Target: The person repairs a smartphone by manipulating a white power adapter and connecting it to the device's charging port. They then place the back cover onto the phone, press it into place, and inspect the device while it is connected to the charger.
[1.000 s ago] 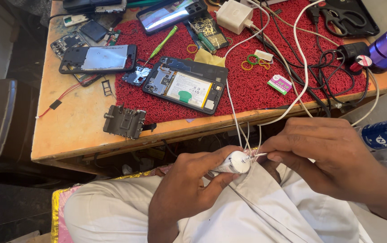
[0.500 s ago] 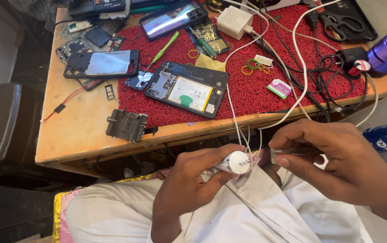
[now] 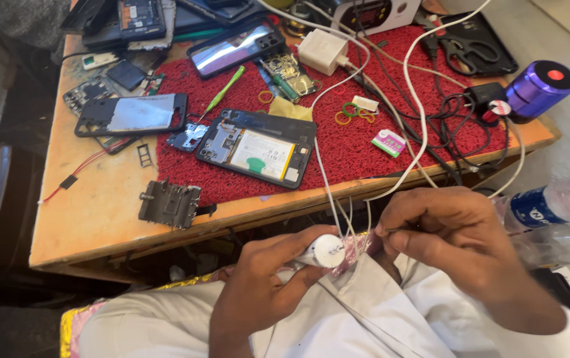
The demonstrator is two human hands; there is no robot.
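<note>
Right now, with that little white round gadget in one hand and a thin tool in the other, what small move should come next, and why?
Probably bring the thin tool in the right hand leftward to the white round gadget. The left hand holds the gadget with its round face turned toward the tool, whose tip is close but apart from it.

The left hand [image 3: 258, 298] gripped a small white cylinder [image 3: 324, 250]. The right hand [image 3: 460, 242] pinched a thin tool beside it, below the wooden table [image 3: 92, 219].

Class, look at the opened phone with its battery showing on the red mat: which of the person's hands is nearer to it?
Left. The left hand sits just below the opened phone, past the table edge; the right hand is below and farther right.
</note>
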